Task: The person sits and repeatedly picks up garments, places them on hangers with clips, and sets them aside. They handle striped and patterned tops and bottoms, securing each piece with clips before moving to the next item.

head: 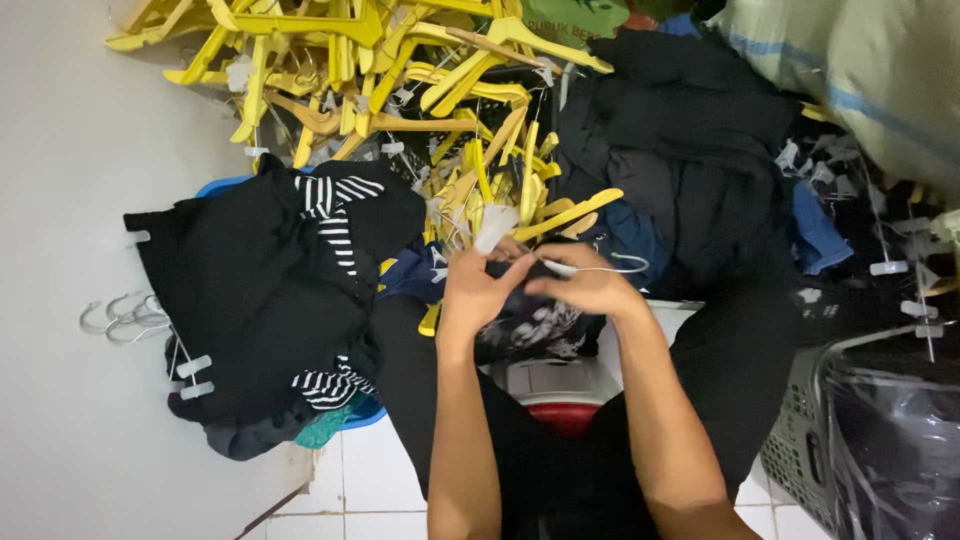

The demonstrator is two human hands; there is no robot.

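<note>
Much here is hard to read; the dark garment [530, 325] under the hands is mostly covered by them, only a black patch with a pale print showing at 6 o'clock of the fingers; whether it is one piece or several cannot be told. The left hand [475, 290] is curled, fingers pinching a small white clip [495, 228] at its 12 o'clock; the right hand [590, 285] is curled too, fingertips meeting the left's, thumb and fingers closed on the white hook [610, 266] of a hanger, which juts toward 3 o'clock; the hanger's body is hidden behind the hands. Both forearms run off the lower edge.

At 12 o'clock lies a heap of yellow hangers [400, 90], tangled, its top cut off by the frame; at 9 o'clock a black pile [250, 290] with striped trim [335, 225] sits on a blue rim [225, 185], mostly buried; at 2 o'clock more dark clothes [690, 150]; at 4 o'clock a grey basket [800, 450] holding wrinkled plastic, cut by the edge; loose metal hooks [120, 315] lie on the floor at far 9 o'clock.
</note>
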